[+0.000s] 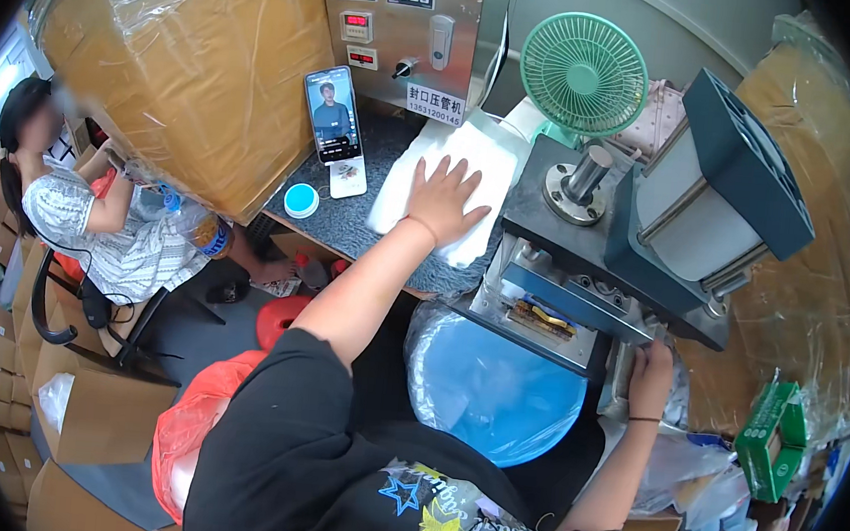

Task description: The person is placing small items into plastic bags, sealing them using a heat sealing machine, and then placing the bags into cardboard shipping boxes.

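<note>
My left hand lies with fingers spread on a stack of white sheets, perhaps tissues or cloths, on the grey-blue covered table. To the right stands a metal press machine with a thick upright cylinder and a brass-coloured part in its front opening. Beside the right front corner of that machine is my right hand, its fingers curled in against the machine's side. What those fingers hold, if anything, is hidden. Below the machine's front hangs a tub lined with a blue bag.
A phone leans on a stand beside a round blue-lidded tin. Behind are a steel control box and a green fan. Large cartons flank the table. Another person sits at left; a green box is at right.
</note>
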Action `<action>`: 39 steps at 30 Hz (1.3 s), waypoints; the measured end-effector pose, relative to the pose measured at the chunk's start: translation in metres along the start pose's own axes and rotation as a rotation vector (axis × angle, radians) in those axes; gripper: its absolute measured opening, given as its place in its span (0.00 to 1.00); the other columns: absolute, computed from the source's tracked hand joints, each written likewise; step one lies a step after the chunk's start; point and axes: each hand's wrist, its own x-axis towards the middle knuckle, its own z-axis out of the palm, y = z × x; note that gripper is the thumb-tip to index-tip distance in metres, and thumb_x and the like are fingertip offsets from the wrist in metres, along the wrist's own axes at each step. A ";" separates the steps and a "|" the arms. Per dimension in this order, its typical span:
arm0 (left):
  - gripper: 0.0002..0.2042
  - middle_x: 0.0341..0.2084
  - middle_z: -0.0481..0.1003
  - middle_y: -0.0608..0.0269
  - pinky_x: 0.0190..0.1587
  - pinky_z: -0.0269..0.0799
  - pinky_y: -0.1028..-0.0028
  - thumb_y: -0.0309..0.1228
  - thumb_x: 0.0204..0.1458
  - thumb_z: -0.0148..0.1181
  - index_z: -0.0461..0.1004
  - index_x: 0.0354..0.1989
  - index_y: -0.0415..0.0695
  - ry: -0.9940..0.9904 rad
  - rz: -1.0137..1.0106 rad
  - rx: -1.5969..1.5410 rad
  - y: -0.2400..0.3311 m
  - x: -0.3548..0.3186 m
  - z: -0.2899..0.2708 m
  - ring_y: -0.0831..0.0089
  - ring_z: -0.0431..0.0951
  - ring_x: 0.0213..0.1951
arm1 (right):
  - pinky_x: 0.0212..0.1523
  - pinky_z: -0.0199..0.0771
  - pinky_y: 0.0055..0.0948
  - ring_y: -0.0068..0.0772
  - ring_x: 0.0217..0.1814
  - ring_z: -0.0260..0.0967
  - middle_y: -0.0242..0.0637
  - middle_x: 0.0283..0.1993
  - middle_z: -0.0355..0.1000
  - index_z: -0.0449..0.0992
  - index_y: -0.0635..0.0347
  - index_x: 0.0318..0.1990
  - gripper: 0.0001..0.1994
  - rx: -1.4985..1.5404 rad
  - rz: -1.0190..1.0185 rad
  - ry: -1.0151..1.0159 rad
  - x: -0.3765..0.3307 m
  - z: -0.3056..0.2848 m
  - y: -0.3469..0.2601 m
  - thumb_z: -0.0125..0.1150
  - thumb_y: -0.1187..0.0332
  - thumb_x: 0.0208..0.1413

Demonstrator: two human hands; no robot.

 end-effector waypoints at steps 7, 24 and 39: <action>0.34 0.72 0.54 0.50 0.72 0.34 0.45 0.58 0.60 0.47 0.57 0.72 0.55 0.122 0.023 -0.035 -0.010 -0.037 -0.010 0.53 0.48 0.74 | 0.53 0.70 0.42 0.56 0.52 0.71 0.54 0.48 0.73 0.69 0.67 0.55 0.16 0.156 0.028 0.217 0.004 0.012 -0.004 0.56 0.75 0.59; 0.05 0.28 0.81 0.63 0.37 0.73 0.77 0.27 0.57 0.62 0.81 0.36 0.38 -0.283 0.123 -1.195 0.073 -0.176 -0.087 0.82 0.78 0.31 | 0.38 0.67 0.28 0.32 0.35 0.68 0.38 0.34 0.71 0.75 0.64 0.39 0.06 0.699 -0.280 -0.044 -0.049 -0.042 -0.147 0.54 0.72 0.61; 0.17 0.39 0.81 0.56 0.47 0.78 0.71 0.39 0.67 0.51 0.76 0.48 0.36 -1.212 -0.136 -1.861 0.140 -0.202 -0.070 0.69 0.83 0.42 | 0.36 0.70 0.34 0.40 0.33 0.70 0.41 0.32 0.71 0.75 0.63 0.37 0.09 0.637 -0.405 -0.433 -0.022 -0.070 -0.124 0.54 0.67 0.63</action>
